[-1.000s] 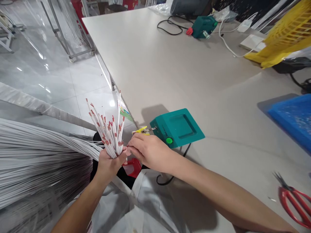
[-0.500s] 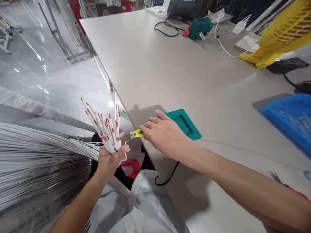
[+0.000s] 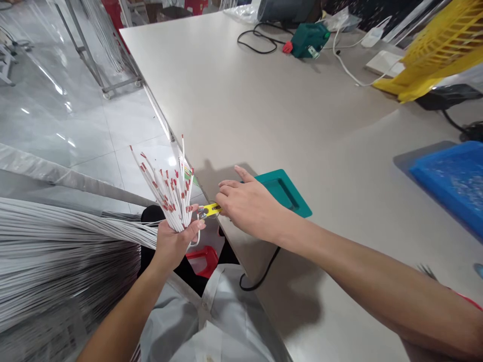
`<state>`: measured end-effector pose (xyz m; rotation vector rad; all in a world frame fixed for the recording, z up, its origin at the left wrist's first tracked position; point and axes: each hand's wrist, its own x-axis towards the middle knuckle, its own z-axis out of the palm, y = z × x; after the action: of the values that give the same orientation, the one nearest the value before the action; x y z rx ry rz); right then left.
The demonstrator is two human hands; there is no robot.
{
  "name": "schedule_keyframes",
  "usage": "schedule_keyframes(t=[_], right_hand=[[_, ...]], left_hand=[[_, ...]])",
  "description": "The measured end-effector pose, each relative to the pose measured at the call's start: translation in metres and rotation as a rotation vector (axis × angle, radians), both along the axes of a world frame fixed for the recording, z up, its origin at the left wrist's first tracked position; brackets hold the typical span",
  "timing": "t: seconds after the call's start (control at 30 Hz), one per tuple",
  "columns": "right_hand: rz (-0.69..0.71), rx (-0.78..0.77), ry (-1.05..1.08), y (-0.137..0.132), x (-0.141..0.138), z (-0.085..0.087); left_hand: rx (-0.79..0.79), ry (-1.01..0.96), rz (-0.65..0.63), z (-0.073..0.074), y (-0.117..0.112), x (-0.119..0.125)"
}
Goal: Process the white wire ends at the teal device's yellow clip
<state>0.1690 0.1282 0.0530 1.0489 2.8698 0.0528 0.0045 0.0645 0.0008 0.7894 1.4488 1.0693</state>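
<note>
My left hand [image 3: 174,245] is closed round a bundle of thin white wires with red tips [image 3: 169,193], which fan upward beside the table's near-left edge. One wire end bends toward a small yellow clip [image 3: 208,210] sticking out of the teal box device [image 3: 285,191]. My right hand [image 3: 249,203] lies over the box's left end, fingers pinched on the yellow clip, forefinger stretched out. The long white wire lengths [image 3: 56,251] trail off to the left.
On the grey table [image 3: 264,100] stand a blue tray [image 3: 453,181] at right, a yellow basket [image 3: 437,55] at far right, a second teal device [image 3: 309,39] with black and white cables at the back. Red scissors [image 3: 468,301] peek out behind my right forearm.
My right hand left the wire bundle and moved onto the teal box, taking the yellow clip. My left hand brought the bundle a little closer to the clip.
</note>
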Motion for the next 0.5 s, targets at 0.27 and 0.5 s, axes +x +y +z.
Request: schedule_keyframes(t=[0.27,0.5], right_hand=[[0.018,-0.029,-0.021,0.0015,-0.0009,0.0022],[0.000,-0.016,0.009,-0.0008,0.0010,0.0028]], left_hand=[[0.004,0.110,0.003,0.0034,0.0037,-0.0003],[-0.017,0.172,-0.035,0.0039,0.0062,-0.0027]])
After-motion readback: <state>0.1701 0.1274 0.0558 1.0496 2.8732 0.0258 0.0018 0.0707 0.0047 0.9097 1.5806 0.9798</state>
